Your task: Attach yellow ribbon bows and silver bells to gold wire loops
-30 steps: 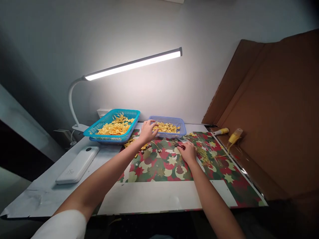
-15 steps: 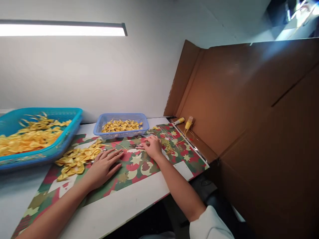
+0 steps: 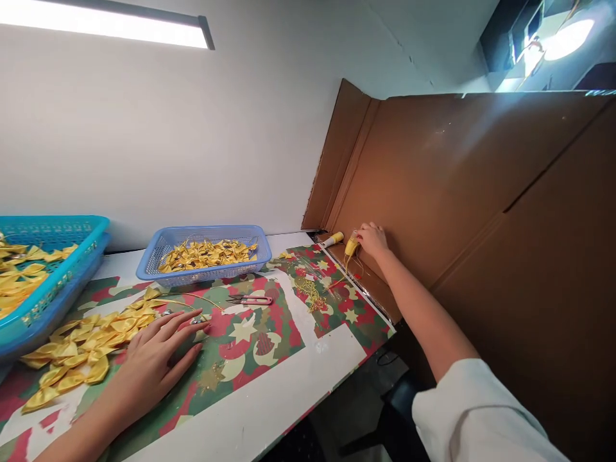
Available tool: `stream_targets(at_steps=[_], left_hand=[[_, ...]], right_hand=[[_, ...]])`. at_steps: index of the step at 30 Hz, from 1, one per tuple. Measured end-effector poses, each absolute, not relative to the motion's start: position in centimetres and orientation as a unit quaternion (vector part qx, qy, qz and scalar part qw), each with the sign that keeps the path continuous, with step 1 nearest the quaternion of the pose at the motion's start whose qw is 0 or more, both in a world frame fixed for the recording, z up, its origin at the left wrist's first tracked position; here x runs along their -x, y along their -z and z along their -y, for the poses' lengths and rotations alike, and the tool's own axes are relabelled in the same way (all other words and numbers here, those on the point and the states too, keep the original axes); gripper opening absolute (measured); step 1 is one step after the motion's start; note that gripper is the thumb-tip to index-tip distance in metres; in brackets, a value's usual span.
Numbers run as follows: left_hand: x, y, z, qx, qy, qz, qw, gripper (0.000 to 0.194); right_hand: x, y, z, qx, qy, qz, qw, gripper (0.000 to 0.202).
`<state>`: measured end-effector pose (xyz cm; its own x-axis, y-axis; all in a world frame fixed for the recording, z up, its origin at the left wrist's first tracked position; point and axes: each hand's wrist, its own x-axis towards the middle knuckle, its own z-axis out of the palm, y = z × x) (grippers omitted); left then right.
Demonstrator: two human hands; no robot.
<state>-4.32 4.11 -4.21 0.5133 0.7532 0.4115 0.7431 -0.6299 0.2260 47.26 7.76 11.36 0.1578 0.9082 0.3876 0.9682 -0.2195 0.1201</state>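
**Right hand (image 3: 372, 240) at the yellow thread spool (image 3: 351, 246), left hand (image 3: 161, 350) spread beside the bows (image 3: 91, 340)**

The yellow thread spool is at the far right of the table, tilted on the brown strip at the foot of the cardboard panel (image 3: 443, 186). The right hand reaches across to its upper end, fingers curled against it; whether they grip it or only touch it, I cannot tell. Strands trail from the spool toward the patterned sheet (image 3: 269, 333), so its place at the border probably keeps the supply reachable without crowding the middle. A second spool (image 3: 333, 239) lies just beside it, perhaps parked there for the same reason.

The left hand is palm down, its fingers loosely extended and clenching nothing. The fingertips are by small silvery bells (image 3: 197, 321) and a thin gold cord (image 3: 192, 297); that low, flat pose may steady those pieces or simply rest the arm.

Pink-handled thread snips (image 3: 255, 300) lie unheld between the two hands, a spot that seems handy for either. Yellow ribbon bows are heaped loose by the left wrist, within easy reach, while more sit in the periwinkle basket (image 3: 205, 280) behind and the teal basket (image 3: 91, 256) at far left, whose walls likely keep them from scattering. A tangle of yellow thread (image 3: 312, 295) lies on the sheet, near the spools.
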Motion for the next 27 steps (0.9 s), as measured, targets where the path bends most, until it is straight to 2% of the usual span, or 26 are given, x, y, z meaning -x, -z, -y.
stream_targets(at_steps=[5,9,27], left_hand=[[4.7,4.6,-4.3,-0.871,-0.262,-0.416,-0.010,0.036],[4.7,4.6,-4.3,-0.872,-0.268,-0.410,-0.009,0.033],[4.7,4.7,-4.3,-0.874,-0.285,-0.394,-0.014,0.026]], right_hand=[[-48.4,-9.9,-10.3,0.737,0.201,0.645,0.013,0.016],[-49.4,-9.3,-10.9,0.733,0.211,0.646,0.000,0.016],[-48.9,-8.2,-11.5,0.741,0.217,0.631,0.072,0.014]])
